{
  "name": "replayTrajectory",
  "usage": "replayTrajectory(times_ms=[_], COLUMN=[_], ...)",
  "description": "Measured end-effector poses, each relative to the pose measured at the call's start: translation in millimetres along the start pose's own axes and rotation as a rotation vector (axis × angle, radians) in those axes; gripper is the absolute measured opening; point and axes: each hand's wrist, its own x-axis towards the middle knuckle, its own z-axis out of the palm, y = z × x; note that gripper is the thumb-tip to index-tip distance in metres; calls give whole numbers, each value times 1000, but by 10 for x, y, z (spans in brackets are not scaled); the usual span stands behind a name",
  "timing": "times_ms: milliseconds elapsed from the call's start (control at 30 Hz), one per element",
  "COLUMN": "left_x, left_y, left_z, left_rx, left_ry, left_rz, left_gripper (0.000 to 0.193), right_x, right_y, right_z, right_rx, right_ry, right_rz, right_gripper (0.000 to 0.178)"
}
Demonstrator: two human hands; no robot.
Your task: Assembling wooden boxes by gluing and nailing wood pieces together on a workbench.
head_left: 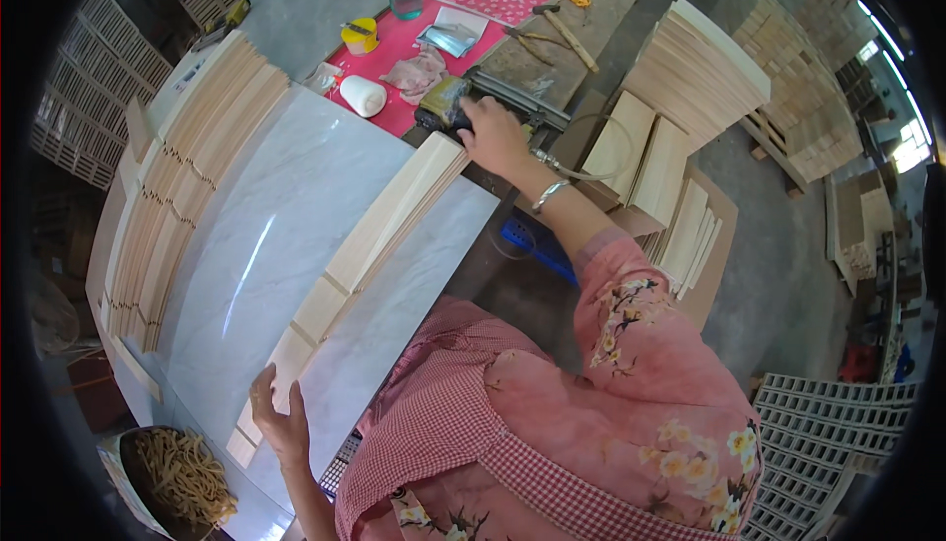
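A long pale wooden slat [340, 270] with crosswise grooves lies slantwise on the grey marbled tabletop [232, 231]. More thin wood edges show along its right side near the far end. My left hand [280, 418] straddles its near end, fingers at one edge and thumb at the other. Past the far end, my right hand [496, 137] reaches to a dark and olive air-powered nailer [443, 104]. Its thumb and forefinger are apart beside the tool body; the other fingers are partly hidden. A clear hose [591, 174] runs from a metal fitting near my right wrist.
Stacked grooved slats [182, 181] line the table's left side. Boards [695, 73] are piled at the right. Across the table lie a white bottle [363, 96], yellow tape [361, 36], pliers [529, 45] and a hammer [570, 38]. A tub of curled strips [182, 472] stands near left.
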Motion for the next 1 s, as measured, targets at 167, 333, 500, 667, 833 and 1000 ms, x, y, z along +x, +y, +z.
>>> replayTrajectory(times_ms=[167,333,500,667,833,1000], left_x=[-144,-293,-115,146,446,695], left_y=[27,44,218,689,1625,1918], left_z=[85,200,300,430,981,1828], left_rx=[-1,-60,-86,-318,-1001,-1407], left_ry=[107,114,91,-82,-730,-1079], left_rz=[109,62,174,243,-168,-675], left_gripper=[44,44,42,41,41,32], right_x=[-438,-1306,-1610,-1802,-1872,-1960], right_y=[992,1925,1553,665,-126,-621], right_z=[-320,-616,-712,-777,-467,-309], right_rx=[-136,-254,-14,409,766,1018], right_ry=[179,-121,-233,-103,-202,-143], right_rz=[11,243,180,312,308,446], right_gripper=[42,28,26,15,24,38])
